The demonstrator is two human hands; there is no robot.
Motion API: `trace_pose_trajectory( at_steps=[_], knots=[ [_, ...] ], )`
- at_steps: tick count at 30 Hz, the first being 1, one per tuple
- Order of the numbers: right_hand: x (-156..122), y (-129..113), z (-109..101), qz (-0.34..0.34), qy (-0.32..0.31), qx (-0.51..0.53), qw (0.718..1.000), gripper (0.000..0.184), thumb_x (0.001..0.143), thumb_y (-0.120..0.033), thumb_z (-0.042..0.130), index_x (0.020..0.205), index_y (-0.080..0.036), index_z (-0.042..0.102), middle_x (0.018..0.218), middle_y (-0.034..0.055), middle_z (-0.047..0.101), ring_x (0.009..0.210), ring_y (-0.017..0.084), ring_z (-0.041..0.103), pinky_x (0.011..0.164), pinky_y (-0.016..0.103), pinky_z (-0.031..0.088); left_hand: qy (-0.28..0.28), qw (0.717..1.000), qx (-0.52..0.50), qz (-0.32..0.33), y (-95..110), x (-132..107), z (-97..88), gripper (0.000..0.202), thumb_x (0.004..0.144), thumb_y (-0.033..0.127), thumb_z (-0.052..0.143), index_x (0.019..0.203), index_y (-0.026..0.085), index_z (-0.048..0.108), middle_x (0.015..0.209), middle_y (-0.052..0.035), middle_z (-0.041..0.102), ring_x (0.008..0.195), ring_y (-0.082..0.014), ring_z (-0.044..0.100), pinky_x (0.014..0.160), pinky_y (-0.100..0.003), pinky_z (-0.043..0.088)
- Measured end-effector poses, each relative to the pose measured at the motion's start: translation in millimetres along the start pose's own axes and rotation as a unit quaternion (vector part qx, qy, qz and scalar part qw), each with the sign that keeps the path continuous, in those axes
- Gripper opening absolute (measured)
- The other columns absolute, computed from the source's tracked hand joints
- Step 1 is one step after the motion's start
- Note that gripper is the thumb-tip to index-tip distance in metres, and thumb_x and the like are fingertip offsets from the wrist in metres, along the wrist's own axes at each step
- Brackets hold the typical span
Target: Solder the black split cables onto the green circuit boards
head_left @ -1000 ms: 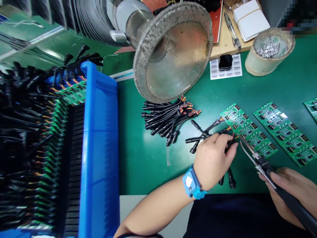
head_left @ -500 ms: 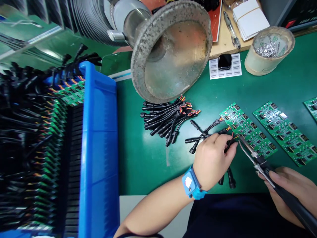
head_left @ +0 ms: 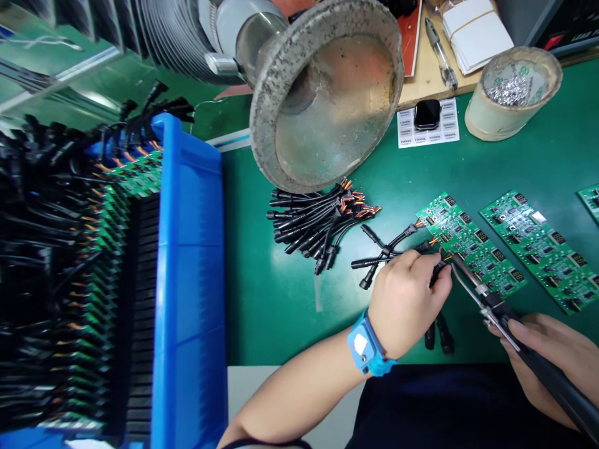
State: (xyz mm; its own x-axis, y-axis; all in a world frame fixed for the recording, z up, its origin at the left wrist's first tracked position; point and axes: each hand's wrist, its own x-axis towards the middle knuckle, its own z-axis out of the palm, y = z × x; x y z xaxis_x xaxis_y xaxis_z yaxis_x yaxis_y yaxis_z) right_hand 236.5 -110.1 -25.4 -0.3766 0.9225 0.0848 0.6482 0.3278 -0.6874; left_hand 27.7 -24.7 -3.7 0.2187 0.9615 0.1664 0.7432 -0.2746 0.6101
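My left hand (head_left: 409, 296), with a blue wrist strap (head_left: 367, 346), pinches a black cable (head_left: 438, 272) whose coloured wires meet the left edge of a green circuit board (head_left: 482, 243). The connector ends of that cable (head_left: 440, 337) hang out below the hand. In my right hand (head_left: 552, 355) is a black soldering iron (head_left: 533, 362) with a thin metal feed tube along it. Its tip is at the wires, close to my left fingertips; the exact contact is too small to tell. More black cables (head_left: 388, 249) run from the same board's upper left edge.
A blue bin (head_left: 191, 280) packed with wired boards stands left. A fume extractor hood (head_left: 327, 106) overhangs a cable bundle (head_left: 318, 221). A second board panel (head_left: 538, 249) lies right. Behind are a tub of metal bits (head_left: 496, 118), a watch face (head_left: 427, 115) and a pen (head_left: 440, 53).
My left hand has shifted slightly right and the hanging connector ends have swung to the right. The soldering iron stays at the wires; the whole view has drifted a little.
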Motion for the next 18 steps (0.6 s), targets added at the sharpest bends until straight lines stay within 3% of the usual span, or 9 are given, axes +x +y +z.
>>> trace_pose_trajectory(
  at_steps=[11, 18],
  knots=[
    [4.5, -3.7, 0.0, -0.033, -0.005, -0.015, 0.999, 0.025, 0.086, -0.013, 0.049, 0.110, -0.018, 0.054, 0.076, 0.0025, 0.065, 0.064, 0.016, 0.063, 0.060, 0.031, 0.053, -0.035, 0.999, 0.020, -0.014, 1.7, 4.3, -0.6, 0.015, 0.080, 0.021, 0.056, 0.083, 0.014, 0.068, 0.062, -0.0015, 0.056, 0.052, -0.0118, 0.053, 0.049, -0.024, 0.048],
    [9.4, -1.0, -9.4, -0.098, 0.056, 0.037, 0.993, 0.061, 0.077, -0.001, 0.053, 0.133, -0.021, 0.039, 0.076, 0.0022, 0.066, 0.072, 0.020, 0.065, 0.058, 0.031, 0.055, -0.059, 0.998, 0.018, -0.032, 2.2, 7.8, -2.3, 0.013, 0.079, 0.020, 0.057, 0.079, 0.015, 0.068, 0.060, -0.0008, 0.055, 0.052, -0.0122, 0.053, 0.048, -0.024, 0.046]
  ],
)
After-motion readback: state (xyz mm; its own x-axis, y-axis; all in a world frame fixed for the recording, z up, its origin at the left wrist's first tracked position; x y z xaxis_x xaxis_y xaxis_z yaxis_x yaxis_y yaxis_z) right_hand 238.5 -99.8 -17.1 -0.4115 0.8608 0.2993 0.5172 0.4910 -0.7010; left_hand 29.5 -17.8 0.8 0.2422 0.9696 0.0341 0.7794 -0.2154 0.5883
